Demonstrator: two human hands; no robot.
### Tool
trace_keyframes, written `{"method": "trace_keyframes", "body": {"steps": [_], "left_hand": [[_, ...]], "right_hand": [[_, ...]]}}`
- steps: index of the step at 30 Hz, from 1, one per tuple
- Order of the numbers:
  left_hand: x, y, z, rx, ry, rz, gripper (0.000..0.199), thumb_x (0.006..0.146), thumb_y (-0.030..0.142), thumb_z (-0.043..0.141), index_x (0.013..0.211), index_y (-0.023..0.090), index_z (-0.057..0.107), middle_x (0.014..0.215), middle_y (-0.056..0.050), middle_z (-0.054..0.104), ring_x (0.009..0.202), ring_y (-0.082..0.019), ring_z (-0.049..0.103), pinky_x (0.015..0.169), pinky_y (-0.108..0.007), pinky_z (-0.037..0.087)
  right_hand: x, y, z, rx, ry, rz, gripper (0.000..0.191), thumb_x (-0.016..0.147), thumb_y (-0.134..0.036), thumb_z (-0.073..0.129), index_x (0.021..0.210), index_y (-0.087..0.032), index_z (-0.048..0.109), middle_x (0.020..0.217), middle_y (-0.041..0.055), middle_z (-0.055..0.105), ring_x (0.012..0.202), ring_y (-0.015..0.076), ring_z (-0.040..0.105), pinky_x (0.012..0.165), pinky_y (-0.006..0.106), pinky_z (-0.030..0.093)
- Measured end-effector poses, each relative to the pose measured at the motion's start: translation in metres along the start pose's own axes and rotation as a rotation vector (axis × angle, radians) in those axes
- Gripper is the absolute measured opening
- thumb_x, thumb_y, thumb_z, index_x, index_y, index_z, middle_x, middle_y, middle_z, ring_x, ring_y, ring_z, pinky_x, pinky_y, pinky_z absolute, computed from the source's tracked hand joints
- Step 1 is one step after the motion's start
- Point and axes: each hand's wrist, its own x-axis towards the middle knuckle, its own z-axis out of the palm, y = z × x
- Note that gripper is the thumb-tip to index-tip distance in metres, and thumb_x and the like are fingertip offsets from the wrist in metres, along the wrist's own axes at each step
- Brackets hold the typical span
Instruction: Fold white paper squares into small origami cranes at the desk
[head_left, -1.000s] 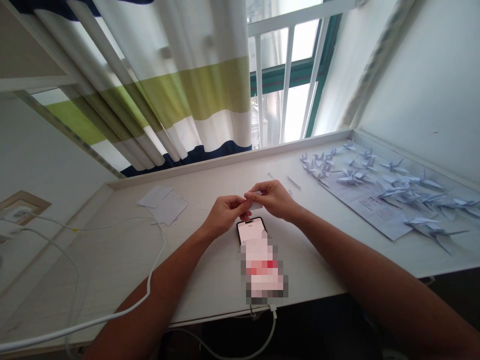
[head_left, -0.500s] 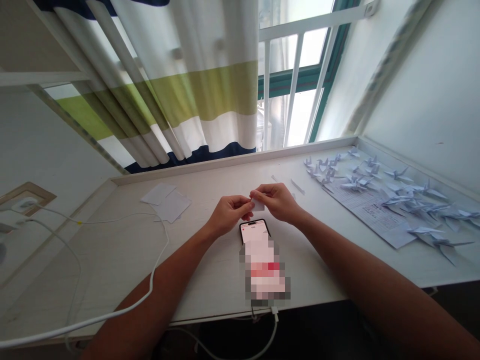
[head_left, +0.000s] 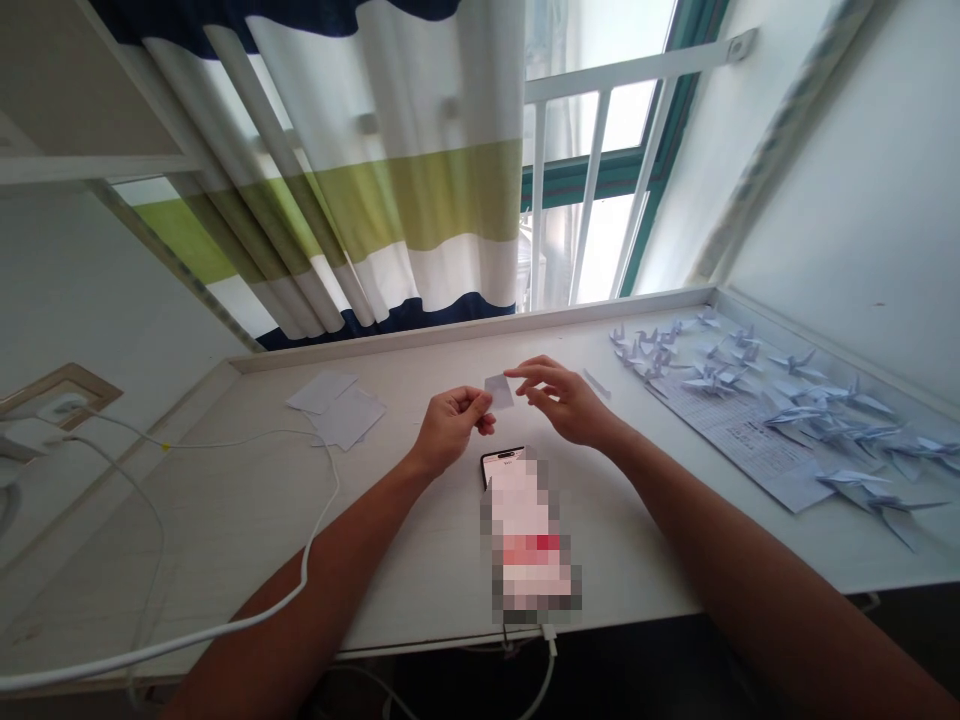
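Observation:
A small folded piece of white paper [head_left: 499, 391] is pinched at its lower left between the thumb and fingers of my left hand [head_left: 455, 422]. It is held up above the desk, just beyond the phone. My right hand [head_left: 561, 400] is at the paper's right side with its fingers apart, the index fingertip at or very near the upper right corner; whether it touches, I cannot tell. A phone [head_left: 525, 530] with a lit, partly blurred screen lies between my forearms.
Several folded paper cranes [head_left: 825, 420] cover the desk's right side, some on a printed sheet [head_left: 757, 460]. Loose paper squares [head_left: 349, 415] lie at the left. A white cable [head_left: 315, 540] crosses my left forearm. A paper strip [head_left: 597, 383] lies behind my right hand. A raised rim [head_left: 480, 335] edges the desk.
Both hands were pinching the paper together. My right hand has let go and spread its fingers, moving slightly right, while my left hand keeps the paper and more of it shows.

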Motion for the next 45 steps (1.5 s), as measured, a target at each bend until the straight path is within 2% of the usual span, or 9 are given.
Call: {"method": "trace_keyframes", "body": {"steps": [5,10,13,17,22,27,31,37,45], "left_hand": [[0.001,0.002,-0.002,-0.027,-0.005,0.0,0.038,0.081,0.05,0.075,0.089,0.013,0.07,0.062,-0.001,0.066,0.057,-0.012,0.06,0.061,-0.027,0.049],[0.002,-0.001,-0.002,0.032,-0.019,0.067,0.034,0.082,0.049,0.074,0.084,0.015,0.072,0.076,-0.003,0.07,0.068,-0.013,0.06,0.063,-0.025,0.048],[0.002,-0.002,-0.001,0.019,-0.025,0.074,0.033,0.08,0.048,0.076,0.085,0.015,0.074,0.081,-0.005,0.073,0.07,-0.013,0.061,0.065,-0.027,0.05],[-0.002,-0.001,0.003,-0.003,-0.075,0.038,0.037,0.078,0.048,0.078,0.091,0.013,0.075,0.08,-0.008,0.075,0.075,-0.019,0.068,0.067,-0.03,0.051],[-0.005,0.0,0.006,-0.044,-0.131,0.0,0.039,0.077,0.045,0.081,0.097,0.012,0.073,0.085,-0.011,0.077,0.078,-0.021,0.072,0.07,-0.032,0.053],[-0.004,-0.002,0.007,-0.07,-0.122,-0.025,0.04,0.077,0.046,0.081,0.096,0.012,0.071,0.084,-0.011,0.077,0.068,-0.019,0.07,0.066,-0.031,0.052],[-0.006,0.0,0.009,-0.068,-0.115,-0.007,0.038,0.081,0.045,0.077,0.097,0.011,0.072,0.087,-0.012,0.077,0.073,-0.018,0.071,0.07,-0.032,0.054],[-0.008,0.001,0.01,-0.079,-0.128,-0.022,0.043,0.077,0.04,0.082,0.107,0.012,0.07,0.091,-0.012,0.079,0.076,-0.02,0.072,0.072,-0.034,0.055],[-0.01,0.006,0.012,-0.035,-0.126,-0.04,0.039,0.082,0.042,0.077,0.104,0.009,0.073,0.094,-0.015,0.078,0.076,-0.02,0.073,0.072,-0.034,0.056]], "right_hand": [[-0.003,0.0,0.001,-0.1,-0.139,-0.07,0.027,0.095,-0.032,0.059,0.118,-0.034,0.074,0.125,0.007,0.062,0.106,0.0223,0.064,0.089,0.042,0.057],[-0.001,0.003,0.0,-0.156,-0.148,-0.109,0.022,0.093,-0.032,0.065,0.112,-0.033,0.077,0.117,0.0063,0.065,0.102,0.0223,0.065,0.093,0.044,0.054],[0.0,0.002,0.001,-0.132,-0.147,-0.107,0.018,0.092,-0.034,0.067,0.106,-0.03,0.078,0.111,0.006,0.067,0.095,0.0207,0.066,0.089,0.042,0.056],[0.0,-0.001,0.006,-0.035,-0.097,-0.055,0.018,0.091,-0.039,0.067,0.095,-0.023,0.076,0.101,0.0065,0.071,0.089,0.0199,0.069,0.081,0.039,0.058],[0.0,0.0,0.011,-0.003,0.014,0.061,0.022,0.087,-0.04,0.071,0.085,-0.018,0.071,0.085,0.0051,0.075,0.078,0.0192,0.069,0.079,0.04,0.058],[0.0,0.003,0.016,0.115,0.062,0.097,0.024,0.082,-0.041,0.076,0.082,-0.018,0.071,0.086,0.0061,0.075,0.078,0.0208,0.071,0.077,0.039,0.059],[0.001,0.002,0.017,0.236,0.077,0.127,0.028,0.078,-0.043,0.08,0.085,-0.018,0.07,0.086,0.0055,0.075,0.076,0.0209,0.072,0.073,0.038,0.06],[0.001,0.002,0.015,0.243,0.12,0.132,0.027,0.075,-0.04,0.083,0.084,-0.018,0.069,0.084,0.0049,0.074,0.076,0.0204,0.071,0.072,0.037,0.059],[0.0,0.001,0.015,0.178,0.128,0.11,0.02,0.08,-0.036,0.079,0.086,-0.019,0.072,0.086,0.0048,0.075,0.078,0.0201,0.071,0.074,0.036,0.059]]}}
